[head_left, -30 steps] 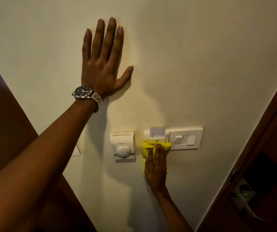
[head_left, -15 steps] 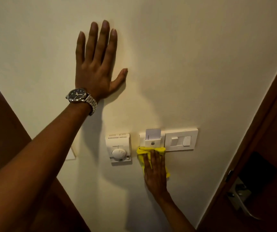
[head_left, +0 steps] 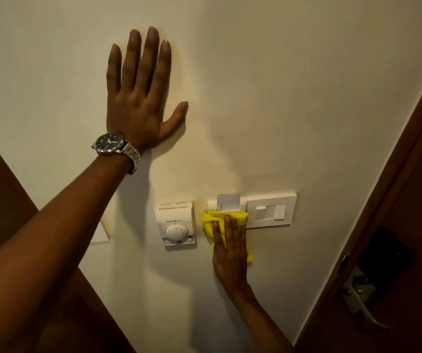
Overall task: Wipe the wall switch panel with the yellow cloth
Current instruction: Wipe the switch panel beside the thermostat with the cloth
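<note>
A white wall switch panel is mounted low on the cream wall; its left part is a key-card slot with a white card sticking up. My right hand presses the yellow cloth flat against the lower left part of the panel, fingers pointing up. The cloth bunches above my fingertips and covers the card holder's lower half. My left hand, with a metal wristwatch, lies flat on the wall high above, fingers spread, holding nothing.
A white thermostat with a round dial sits just left of the cloth. Another white plate is partly hidden behind my left forearm. A brown door with a metal lever handle stands at the right; dark wood fills the lower left.
My right hand slid the cloth down off the panel's bottom edge half a second ago, then back up onto the card holder. The left hand stays flat on the wall.
</note>
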{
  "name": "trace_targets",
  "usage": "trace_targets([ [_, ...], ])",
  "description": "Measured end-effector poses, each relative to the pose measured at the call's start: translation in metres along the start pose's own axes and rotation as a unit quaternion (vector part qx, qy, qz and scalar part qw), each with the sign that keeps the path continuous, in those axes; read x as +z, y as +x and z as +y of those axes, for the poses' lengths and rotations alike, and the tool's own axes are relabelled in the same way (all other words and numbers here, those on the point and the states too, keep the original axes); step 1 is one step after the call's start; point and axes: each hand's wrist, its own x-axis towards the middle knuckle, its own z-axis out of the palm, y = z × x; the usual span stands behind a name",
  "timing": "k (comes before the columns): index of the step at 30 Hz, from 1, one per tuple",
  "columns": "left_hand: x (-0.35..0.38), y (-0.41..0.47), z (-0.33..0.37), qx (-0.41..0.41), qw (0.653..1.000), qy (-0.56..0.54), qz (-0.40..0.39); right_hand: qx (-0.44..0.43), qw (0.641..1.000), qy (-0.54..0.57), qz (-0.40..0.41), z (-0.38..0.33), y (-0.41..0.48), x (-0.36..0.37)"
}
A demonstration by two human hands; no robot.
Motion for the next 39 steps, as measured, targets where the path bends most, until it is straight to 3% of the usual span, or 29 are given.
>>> trace_targets([
  [19,0.001,-0.002,-0.001,0.0,1.0,-0.009,0.003,0.028,1.0,-0.006,0.009,-0.013,0.0,0.021],
  [26,-0.005,0.0,-0.001,0.001,1.0,-0.02,-0.009,-0.005,1.0,-0.022,-0.007,0.01,-0.028,0.017],
  [32,0.0,0.0,-0.002,0.002,1.0,-0.005,0.008,0.118,0.993,0.003,0.023,0.013,-0.009,0.013],
  [39,-0.002,0.0,-0.001,0.003,1.0,-0.011,0.009,0.0,1.0,-0.021,0.001,0.0,-0.01,0.023],
])
